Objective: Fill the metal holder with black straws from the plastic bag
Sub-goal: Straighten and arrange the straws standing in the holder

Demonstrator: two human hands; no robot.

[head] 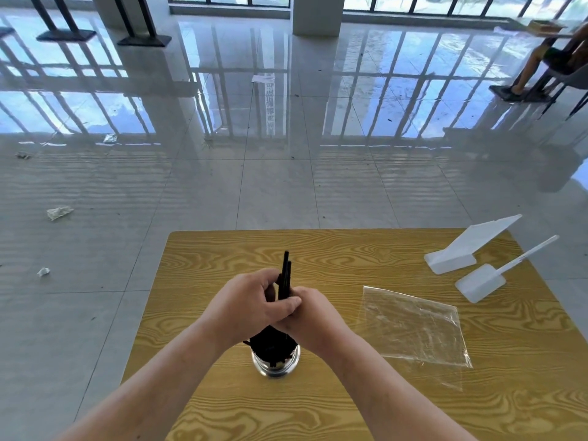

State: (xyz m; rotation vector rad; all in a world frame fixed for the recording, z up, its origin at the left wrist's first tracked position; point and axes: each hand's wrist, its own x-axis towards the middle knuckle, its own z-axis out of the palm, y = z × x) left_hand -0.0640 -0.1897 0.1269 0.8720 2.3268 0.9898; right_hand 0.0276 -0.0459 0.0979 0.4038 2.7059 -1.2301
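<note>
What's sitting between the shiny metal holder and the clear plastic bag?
Head view: only bare wooden table lies between metal holder and plastic bag; the person's right forearm crosses over that stretch.

Your left forearm (152,383) and right forearm (391,386), both bare, rise from the lower corners and converge until the wrists nearly meet. Your left hand (246,302) curls its fingers round a bundle of black straws (285,275), with the thumb laid across onto the other hand. Your right hand (310,318) wraps the same bundle from the opposite side, its back turned up. Both hands are closed and pressed against each other.
</note>
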